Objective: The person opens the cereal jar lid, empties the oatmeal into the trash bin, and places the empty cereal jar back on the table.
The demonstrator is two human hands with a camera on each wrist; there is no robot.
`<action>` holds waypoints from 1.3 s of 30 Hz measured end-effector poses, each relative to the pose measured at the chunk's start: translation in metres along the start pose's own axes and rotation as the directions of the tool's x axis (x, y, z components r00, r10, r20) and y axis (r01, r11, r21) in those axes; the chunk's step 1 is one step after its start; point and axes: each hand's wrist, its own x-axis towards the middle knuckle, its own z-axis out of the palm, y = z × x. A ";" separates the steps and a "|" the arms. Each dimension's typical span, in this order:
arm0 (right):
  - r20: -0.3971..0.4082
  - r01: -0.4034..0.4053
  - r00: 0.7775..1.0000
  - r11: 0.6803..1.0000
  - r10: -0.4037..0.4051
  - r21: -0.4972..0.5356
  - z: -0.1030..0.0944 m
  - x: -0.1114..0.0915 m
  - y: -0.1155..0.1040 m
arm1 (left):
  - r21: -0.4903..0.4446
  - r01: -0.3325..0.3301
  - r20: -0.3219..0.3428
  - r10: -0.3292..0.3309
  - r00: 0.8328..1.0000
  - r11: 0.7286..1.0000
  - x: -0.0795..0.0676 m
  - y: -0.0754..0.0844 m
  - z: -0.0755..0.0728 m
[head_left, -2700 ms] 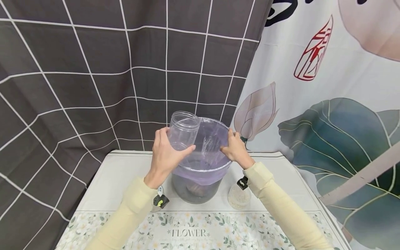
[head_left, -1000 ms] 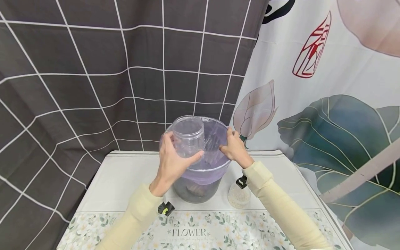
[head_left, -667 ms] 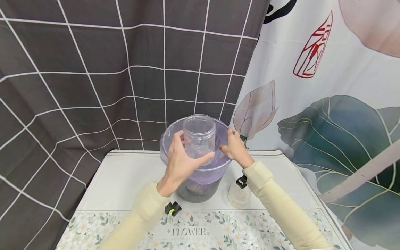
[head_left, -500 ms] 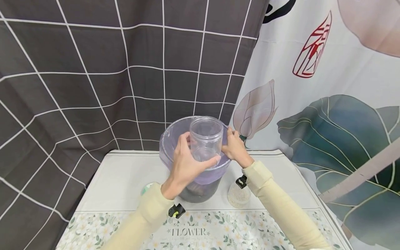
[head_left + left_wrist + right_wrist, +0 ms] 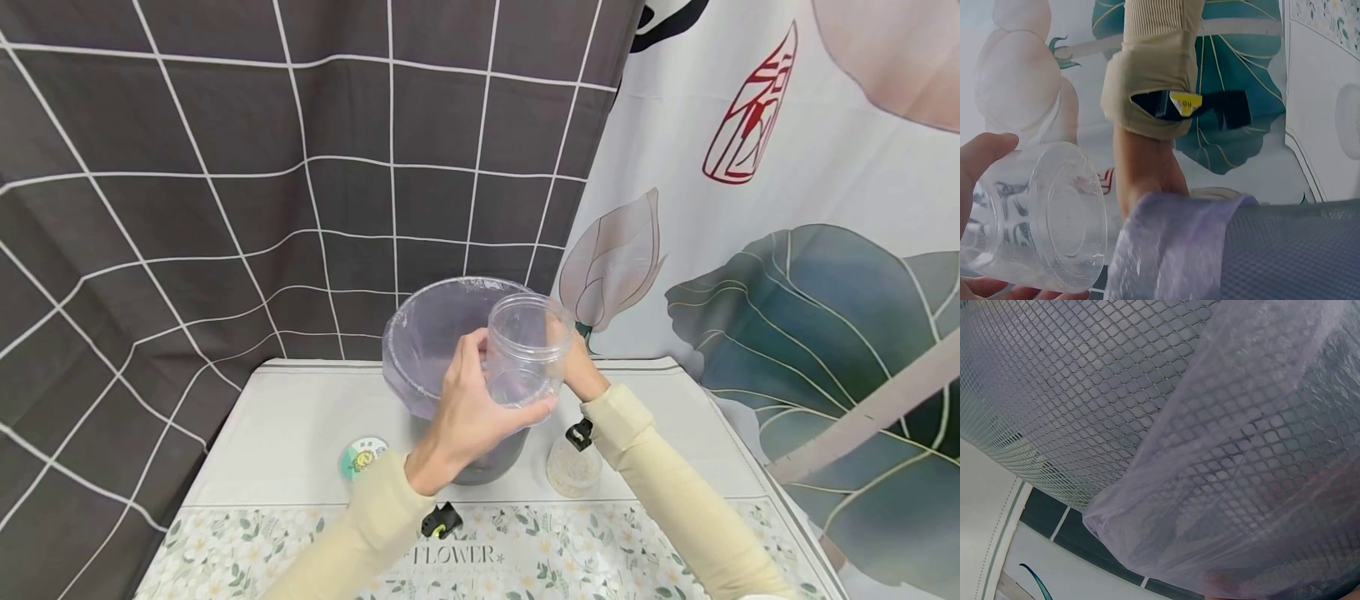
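My left hand grips a clear plastic jar by its side, fingers and thumb spread round it. The jar is tilted, its mouth up, over the right rim of a mesh wastebasket. In the left wrist view the jar's bottom faces the camera. A purple bin liner covers the basket's inside and folds over its rim. At the right rim my right hand holds the basket through the liner; the jar partly hides its fingers. Mesh and liner fill the right wrist view.
On the white table, a round item with a green and white top stands left of the basket. A clear container with pale contents stands to the right. A dark grid curtain hangs behind, a floral one at right.
My left hand has carried the jar rightward across the basket's mouth to the right rim. The green and white item has come into view. My right hand has stayed at the rim.
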 end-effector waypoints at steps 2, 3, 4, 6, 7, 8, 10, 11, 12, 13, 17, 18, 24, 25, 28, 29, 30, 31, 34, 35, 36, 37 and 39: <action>0.002 -0.005 1.000 1.000 0.005 0.003 0.000 0.001 0.000 | -0.007 -0.004 0.019 0.004 1.000 1.000 -0.001 0.004 0.002; 0.009 -0.022 1.000 1.000 0.022 -0.003 0.001 0.001 0.000 | -0.008 -0.007 0.026 0.007 1.000 1.000 -0.002 0.006 0.003; 0.018 -0.041 0.999 0.999 0.041 -0.014 0.001 0.002 0.000 | -0.010 -0.014 0.029 0.014 0.999 1.000 -0.002 0.008 0.004; 0.036 -0.077 0.996 0.996 0.079 -0.032 0.001 0.002 -0.001 | -0.015 -0.024 0.037 0.025 0.999 1.000 -0.002 0.011 0.005; 0.043 -0.103 0.994 0.994 0.104 -0.038 0.000 0.002 -0.002 | -0.018 -0.027 0.038 0.028 0.999 0.999 -0.003 0.013 0.005; 0.049 -0.129 0.990 0.991 0.131 -0.048 0.000 0.002 -0.003 | -0.023 -0.031 0.039 0.032 0.999 0.999 -0.003 0.014 0.006; 0.052 -0.153 0.986 0.986 0.156 -0.058 -0.002 0.001 -0.007 | -0.028 -0.038 0.038 0.040 0.998 0.999 -0.003 0.016 0.006; 0.052 -0.164 0.985 0.985 0.167 -0.059 -0.003 0.001 -0.008 | -0.028 -0.040 0.038 0.041 0.998 0.999 -0.003 0.017 0.006; 0.051 -0.174 0.983 0.983 0.176 -0.055 -0.004 0.001 -0.009 | -0.032 -0.039 0.038 0.040 0.998 0.999 -0.003 0.018 0.006; 0.050 -0.180 0.982 0.982 0.183 -0.050 -0.004 0.001 -0.010 | -0.034 -0.040 0.036 0.041 0.999 0.999 -0.003 0.019 0.006; 0.042 -0.187 0.981 0.980 0.190 -0.065 0.000 0.002 -0.006 | -0.041 -0.043 0.046 0.045 0.998 0.998 -0.004 0.023 0.005; 0.038 -0.189 0.981 0.980 0.191 -0.065 0.001 0.003 -0.005 | -0.041 -0.044 0.050 0.046 0.998 0.998 -0.004 0.023 0.005; 0.037 -0.196 0.980 0.980 0.198 -0.034 0.003 0.003 -0.002 | -0.045 -0.045 0.068 0.048 0.997 0.998 -0.005 0.023 0.007; 0.051 -0.202 0.978 0.979 0.203 -0.028 0.002 0.003 -0.003 | -0.047 -0.047 0.069 0.050 0.996 0.998 -0.005 0.023 0.007; 0.099 -0.225 0.970 0.974 0.223 0.010 -0.004 0.001 -0.008 | -0.047 -0.048 0.072 0.052 0.996 0.998 -0.006 0.020 0.009; 0.121 -0.234 0.966 0.972 0.229 0.029 -0.006 0.001 -0.010 | -0.045 -0.051 0.071 0.054 0.996 0.998 -0.007 0.020 0.009; 0.140 -0.235 0.964 0.971 0.228 0.041 -0.008 0.000 -0.012 | -0.044 -0.051 0.072 0.054 0.996 0.998 -0.007 0.019 0.010; 0.154 -0.235 0.962 0.970 0.224 0.057 -0.011 -0.001 -0.013 | -0.044 -0.049 0.073 0.052 0.996 0.998 -0.008 0.018 0.010; 0.183 -0.222 0.963 0.969 0.200 0.109 -0.016 -0.003 -0.017 | -0.044 -0.025 0.088 0.029 0.996 0.999 -0.011 0.015 0.012; 0.185 -0.214 0.964 0.971 0.192 0.110 -0.016 -0.003 -0.016 | -0.050 -0.010 0.098 0.015 0.995 0.999 -0.012 0.014 0.013; 0.186 -0.212 0.964 0.970 0.188 0.116 -0.016 -0.004 -0.016 | -0.056 0.005 0.109 0.001 0.994 0.998 -0.013 0.014 0.013; 0.192 -0.212 0.964 0.969 0.186 0.129 -0.016 -0.004 -0.016 | -0.062 0.024 0.120 -0.017 0.993 0.998 -0.014 0.013 0.014; 0.198 -0.226 0.960 0.964 0.196 0.143 -0.014 -0.004 -0.014 | -0.075 0.062 0.146 -0.051 0.988 0.995 -0.016 0.013 0.014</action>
